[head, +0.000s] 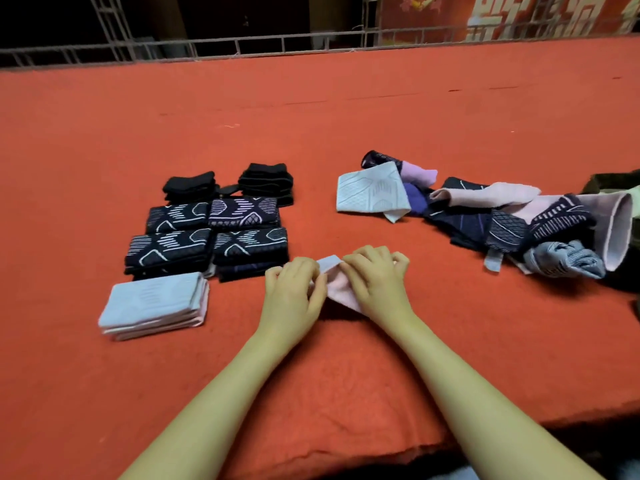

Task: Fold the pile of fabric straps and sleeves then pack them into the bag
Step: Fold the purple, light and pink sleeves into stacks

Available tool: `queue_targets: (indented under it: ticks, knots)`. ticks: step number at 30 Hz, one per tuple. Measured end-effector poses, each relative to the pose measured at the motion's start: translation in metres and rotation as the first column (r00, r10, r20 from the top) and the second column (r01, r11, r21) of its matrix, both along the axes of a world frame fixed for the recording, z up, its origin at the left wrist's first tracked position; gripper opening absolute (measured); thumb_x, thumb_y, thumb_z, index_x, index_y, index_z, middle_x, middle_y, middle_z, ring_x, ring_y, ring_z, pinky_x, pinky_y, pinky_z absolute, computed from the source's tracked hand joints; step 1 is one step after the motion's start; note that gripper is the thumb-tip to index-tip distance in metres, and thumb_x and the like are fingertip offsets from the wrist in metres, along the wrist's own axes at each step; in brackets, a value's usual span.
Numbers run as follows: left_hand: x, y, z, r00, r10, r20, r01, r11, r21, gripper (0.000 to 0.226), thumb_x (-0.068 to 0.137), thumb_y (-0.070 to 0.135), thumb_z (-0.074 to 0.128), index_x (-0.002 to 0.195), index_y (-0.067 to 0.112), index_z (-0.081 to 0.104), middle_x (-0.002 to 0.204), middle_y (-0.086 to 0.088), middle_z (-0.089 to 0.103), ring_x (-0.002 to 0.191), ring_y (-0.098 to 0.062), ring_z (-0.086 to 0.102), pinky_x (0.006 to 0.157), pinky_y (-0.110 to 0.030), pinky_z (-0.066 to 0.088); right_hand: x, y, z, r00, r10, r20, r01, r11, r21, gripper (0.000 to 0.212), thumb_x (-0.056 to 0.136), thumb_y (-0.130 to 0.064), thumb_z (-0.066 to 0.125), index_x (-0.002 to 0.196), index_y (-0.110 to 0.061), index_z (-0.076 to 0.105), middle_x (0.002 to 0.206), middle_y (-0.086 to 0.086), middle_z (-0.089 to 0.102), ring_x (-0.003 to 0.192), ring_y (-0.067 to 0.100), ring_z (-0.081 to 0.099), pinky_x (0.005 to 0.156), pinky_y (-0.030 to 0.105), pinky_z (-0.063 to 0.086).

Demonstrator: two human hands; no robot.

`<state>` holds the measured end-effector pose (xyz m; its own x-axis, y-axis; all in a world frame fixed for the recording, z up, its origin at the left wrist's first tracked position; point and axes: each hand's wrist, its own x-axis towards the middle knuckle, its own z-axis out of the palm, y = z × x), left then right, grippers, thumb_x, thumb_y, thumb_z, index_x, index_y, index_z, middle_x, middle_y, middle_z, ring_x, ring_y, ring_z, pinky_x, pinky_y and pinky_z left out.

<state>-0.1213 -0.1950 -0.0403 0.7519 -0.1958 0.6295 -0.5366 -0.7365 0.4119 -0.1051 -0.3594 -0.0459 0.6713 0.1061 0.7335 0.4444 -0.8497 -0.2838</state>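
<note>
A pale pink sleeve (337, 287) lies on the red cloth in front of me, mostly covered by both hands. My left hand (292, 292) pinches its left edge with curled fingers. My right hand (375, 278) grips its right part, fingers curled over it. To the left stand folded stacks: a light lavender one (156, 304), dark patterned ones (207, 237) and black ones (230, 185). An unfolded heap of pink, purple and dark sleeves (502, 223) sprawls at the right.
The red felt table cover (311, 116) stretches far back to a metal railing (242, 46). A dark bag-like shape (620, 183) shows at the far right edge, partly cut off. The table's front edge (346, 455) runs just below my forearms.
</note>
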Motion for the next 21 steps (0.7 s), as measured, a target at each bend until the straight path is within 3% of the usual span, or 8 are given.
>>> queue_targets:
  ticks: [4, 8, 11, 13, 15, 17, 21]
  knots:
    - [-0.007, 0.043, 0.001, 0.992, 0.123, -0.035, -0.124, 0.992, -0.033, 0.025, 0.09, 0.032, 0.04, 0.08, 0.015, 0.057, 0.078, 0.007, 0.06, 0.07, -0.015, 0.055, 0.075, -0.031, 0.029, -0.001, 0.044, 0.008, 0.995, 0.096, -0.024, -0.097, 0.995, -0.025, 0.025, 0.09, -0.034, 0.046, 0.086, -0.025, 0.07, 0.087, -0.007, 0.061, 0.082, 0.012, 0.043, 0.074, 0.028, 0.012]
    - [-0.015, 0.068, -0.018, 0.983, 0.169, -0.066, -0.172, 0.984, -0.045, 0.025, 0.089, 0.033, 0.039, 0.076, 0.017, 0.052, 0.072, 0.005, 0.055, 0.068, -0.022, 0.055, 0.071, -0.034, 0.027, -0.017, 0.069, 0.002, 0.998, 0.057, -0.027, -0.058, 0.998, -0.006, 0.023, 0.085, -0.03, 0.047, 0.105, -0.025, 0.057, 0.098, -0.002, 0.062, 0.087, 0.016, 0.045, 0.075, 0.029, 0.019]
    - [-0.015, 0.074, -0.028, 0.978, 0.176, -0.11, -0.18, 0.983, -0.025, 0.03, 0.089, 0.038, 0.035, 0.079, 0.016, 0.053, 0.078, 0.0, 0.054, 0.076, -0.026, 0.054, 0.072, -0.035, 0.024, -0.037, 0.068, -0.007, 0.995, 0.074, -0.068, -0.077, 0.996, -0.041, 0.027, 0.086, -0.034, 0.046, 0.107, -0.019, 0.056, 0.103, -0.001, 0.062, 0.089, 0.021, 0.053, 0.076, 0.03, 0.021]
    - [-0.014, 0.073, -0.027, 0.986, 0.136, -0.094, -0.139, 0.99, -0.032, 0.03, 0.089, 0.037, 0.036, 0.091, 0.015, 0.057, 0.091, 0.0, 0.059, 0.086, -0.023, 0.054, 0.075, -0.034, 0.024, -0.047, 0.064, -0.014, 0.994, 0.049, -0.102, -0.057, 0.995, -0.077, 0.038, 0.083, -0.043, 0.049, 0.107, -0.015, 0.056, 0.106, 0.0, 0.062, 0.093, 0.021, 0.052, 0.077, 0.029, 0.021]
    - [-0.015, 0.068, -0.026, 0.998, 0.055, -0.011, -0.055, 0.998, 0.028, 0.029, 0.089, 0.033, 0.04, 0.109, 0.018, 0.057, 0.108, 0.0, 0.062, 0.099, -0.017, 0.051, 0.077, -0.032, 0.024, -0.05, 0.062, -0.019, 0.992, -0.036, -0.121, 0.024, 0.995, -0.097, 0.042, 0.081, -0.049, 0.05, 0.103, -0.015, 0.056, 0.103, 0.001, 0.062, 0.092, 0.022, 0.053, 0.078, 0.031, 0.022]
    - [-0.015, 0.066, -0.027, 0.996, -0.024, 0.091, 0.012, 0.991, 0.13, 0.029, 0.091, 0.033, 0.043, 0.116, 0.025, 0.056, 0.112, 0.003, 0.063, 0.101, -0.012, 0.049, 0.077, -0.031, 0.024, -0.052, 0.063, -0.019, 0.981, -0.142, -0.133, 0.129, 0.986, -0.108, 0.036, 0.084, -0.049, 0.047, 0.093, -0.016, 0.058, 0.092, 0.0, 0.061, 0.084, 0.025, 0.056, 0.077, 0.034, 0.024]
    - [-0.001, 0.062, -0.013, 0.993, 0.015, 0.114, -0.034, 0.985, 0.168, 0.032, 0.09, 0.04, 0.044, 0.103, 0.027, 0.07, 0.089, 0.009, 0.063, 0.085, -0.013, 0.049, 0.073, -0.032, 0.022, -0.052, 0.063, -0.021, 0.986, -0.148, -0.073, 0.137, 0.982, -0.133, 0.027, 0.087, -0.04, 0.046, 0.077, -0.021, 0.061, 0.079, -0.005, 0.058, 0.077, 0.021, 0.054, 0.074, 0.032, 0.018]
